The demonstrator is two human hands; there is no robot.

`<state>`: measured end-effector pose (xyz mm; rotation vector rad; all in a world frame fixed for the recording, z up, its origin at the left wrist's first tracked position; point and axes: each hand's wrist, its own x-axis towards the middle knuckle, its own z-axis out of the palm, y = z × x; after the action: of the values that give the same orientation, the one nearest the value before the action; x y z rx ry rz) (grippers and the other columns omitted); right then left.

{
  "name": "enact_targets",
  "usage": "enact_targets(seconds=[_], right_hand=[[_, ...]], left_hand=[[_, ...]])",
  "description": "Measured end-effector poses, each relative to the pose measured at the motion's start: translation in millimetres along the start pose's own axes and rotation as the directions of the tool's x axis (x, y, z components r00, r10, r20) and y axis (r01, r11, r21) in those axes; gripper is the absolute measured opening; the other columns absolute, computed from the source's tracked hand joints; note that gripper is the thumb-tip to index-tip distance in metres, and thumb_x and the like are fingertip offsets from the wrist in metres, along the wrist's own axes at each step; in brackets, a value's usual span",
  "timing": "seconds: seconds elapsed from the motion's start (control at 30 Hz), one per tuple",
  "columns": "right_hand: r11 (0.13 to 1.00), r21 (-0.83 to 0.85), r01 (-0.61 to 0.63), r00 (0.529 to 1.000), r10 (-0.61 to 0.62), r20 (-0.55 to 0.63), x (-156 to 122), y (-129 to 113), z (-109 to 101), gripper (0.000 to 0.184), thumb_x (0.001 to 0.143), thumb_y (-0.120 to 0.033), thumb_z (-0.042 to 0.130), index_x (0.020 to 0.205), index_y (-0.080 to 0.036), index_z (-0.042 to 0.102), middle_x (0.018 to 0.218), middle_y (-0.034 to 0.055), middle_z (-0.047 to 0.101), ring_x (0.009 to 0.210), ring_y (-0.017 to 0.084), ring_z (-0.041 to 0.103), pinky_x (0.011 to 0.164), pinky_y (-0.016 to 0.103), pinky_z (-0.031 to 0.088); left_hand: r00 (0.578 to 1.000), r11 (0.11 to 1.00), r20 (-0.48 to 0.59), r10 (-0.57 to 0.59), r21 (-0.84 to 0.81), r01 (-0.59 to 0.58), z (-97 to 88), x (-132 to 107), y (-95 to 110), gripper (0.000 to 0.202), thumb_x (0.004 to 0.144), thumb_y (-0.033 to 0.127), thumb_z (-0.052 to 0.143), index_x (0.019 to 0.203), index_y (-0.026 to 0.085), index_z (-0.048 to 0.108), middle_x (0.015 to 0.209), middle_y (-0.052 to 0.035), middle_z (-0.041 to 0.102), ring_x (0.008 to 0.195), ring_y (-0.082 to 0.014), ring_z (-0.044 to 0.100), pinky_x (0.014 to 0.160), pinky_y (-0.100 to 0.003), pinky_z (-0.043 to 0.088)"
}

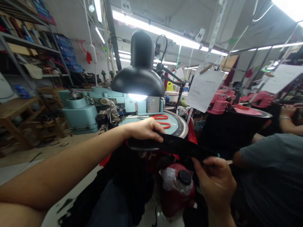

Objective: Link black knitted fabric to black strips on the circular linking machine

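Note:
A long black strip, perhaps leather or fabric (180,145), stretches between my two hands in front of the machine. My left hand (148,129) grips it from above near its middle, the thumb pressed on its upper face. At the strip's right end, my right hand (214,176) pinches it between thumb and fingers. Just behind my left hand, red-handled scissors (163,121) lie on the pale round machine table (178,126). Over that table hangs a black lamp (138,78), switched on.
A light-blue machine (80,110) stands at the left. Below the strip is a red container with a black cap (184,177). To the right sits another person in a grey shirt (267,164), near pink machines (217,105). A paper sheet (204,88) hangs behind.

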<state>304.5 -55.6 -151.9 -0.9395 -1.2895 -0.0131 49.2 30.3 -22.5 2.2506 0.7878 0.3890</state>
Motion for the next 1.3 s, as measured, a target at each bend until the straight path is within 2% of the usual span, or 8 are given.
enact_targets(seconds=[0.2,0.37,0.43,0.5,0.63,0.8,1.07,1.3], right_hand=[[0.999,-0.028,0.025,1.0,-0.026,-0.011,2.5,5.0,12.2,0.021,0.078,-0.027,0.079,0.081,-0.021,0.06,0.067,-0.0057,0.063,0.05,0.008,0.059,0.051,0.016,0.048],[0.947,-0.004,0.32,0.942,-0.318,0.105,18.6,-2.6,43.0,0.005,0.083,-0.018,0.068,0.085,-0.02,0.064,0.088,0.0027,0.07,0.092,0.021,0.068,0.093,0.038,0.051],[0.979,0.078,0.189,0.962,-0.2,0.184,24.8,-8.2,44.8,0.004,0.084,-0.022,0.067,0.088,-0.02,0.066,0.089,0.0035,0.07,0.089,0.021,0.067,0.089,0.039,0.052],[0.99,0.124,-0.067,0.981,0.043,0.191,28.1,-9.3,37.5,0.007,0.085,-0.026,0.067,0.086,-0.019,0.066,0.074,-0.0005,0.066,0.066,0.015,0.062,0.066,0.028,0.053],[0.895,0.254,-0.367,0.928,0.331,0.173,25.6,5.5,12.7,0.023,0.074,-0.032,0.08,0.079,-0.018,0.063,0.06,-0.0055,0.057,0.048,0.009,0.051,0.044,0.019,0.041],[0.876,0.359,-0.322,0.947,0.292,0.137,18.7,20.0,2.1,0.023,0.069,-0.026,0.084,0.075,-0.019,0.063,0.067,-0.0041,0.061,0.057,0.01,0.057,0.054,0.021,0.048],[0.934,0.285,-0.216,0.976,0.209,0.055,20.5,16.7,28.4,0.015,0.074,-0.026,0.079,0.075,-0.019,0.066,0.068,-0.0024,0.063,0.062,0.012,0.057,0.062,0.025,0.048],[0.873,0.314,-0.372,0.913,0.284,0.293,32.1,21.5,44.5,0.019,0.079,-0.034,0.073,0.082,-0.016,0.07,0.063,-0.001,0.063,0.053,0.011,0.053,0.049,0.023,0.045]], left_hand=[[0.999,0.998,-0.027,-0.041,0.053,0.043,-1.3,1.2,6.8,0.022,0.081,0.036,0.066,0.085,0.014,0.07,0.074,0.0002,0.064,0.068,-0.0127,0.057,0.066,-0.02,0.044],[0.992,0.971,0.074,-0.1,0.226,0.081,-10.0,13.1,20.2,0.012,0.078,0.024,0.06,0.085,0.016,0.064,0.079,0.0015,0.06,0.076,-0.0143,0.055,0.068,-0.02,0.042],[0.986,0.968,0.111,-0.125,0.23,0.097,-9.0,15.5,21.3,0.017,0.079,0.029,0.061,0.089,0.016,0.066,0.082,0.0009,0.062,0.078,-0.0152,0.056,0.069,-0.021,0.042],[0.988,0.974,0.082,-0.133,0.196,0.115,-4.6,15.4,18.1,0.023,0.08,0.036,0.064,0.09,0.015,0.068,0.081,0.0,0.064,0.075,-0.0151,0.058,0.067,-0.021,0.043],[0.997,0.99,-0.023,-0.075,0.118,0.078,5.0,14.0,8.6,0.025,0.08,0.038,0.069,0.089,0.014,0.073,0.08,-0.0004,0.069,0.073,-0.0138,0.06,0.07,-0.02,0.045],[1.0,0.997,-0.029,0.004,0.074,-0.002,7.3,16.4,4.0,0.024,0.079,0.036,0.072,0.089,0.015,0.076,0.079,-0.001,0.072,0.077,-0.0153,0.064,0.077,-0.022,0.047],[0.994,0.982,-0.104,-0.011,0.188,0.031,6.3,16.8,11.3,0.016,0.081,0.028,0.065,0.088,0.015,0.072,0.081,-0.0006,0.069,0.079,-0.0153,0.061,0.078,-0.023,0.046],[0.977,0.952,0.001,-0.211,0.228,0.205,2.7,25.2,27.0,0.017,0.079,0.029,0.063,0.086,0.014,0.068,0.077,0.0007,0.064,0.071,-0.0135,0.057,0.064,-0.021,0.042]])
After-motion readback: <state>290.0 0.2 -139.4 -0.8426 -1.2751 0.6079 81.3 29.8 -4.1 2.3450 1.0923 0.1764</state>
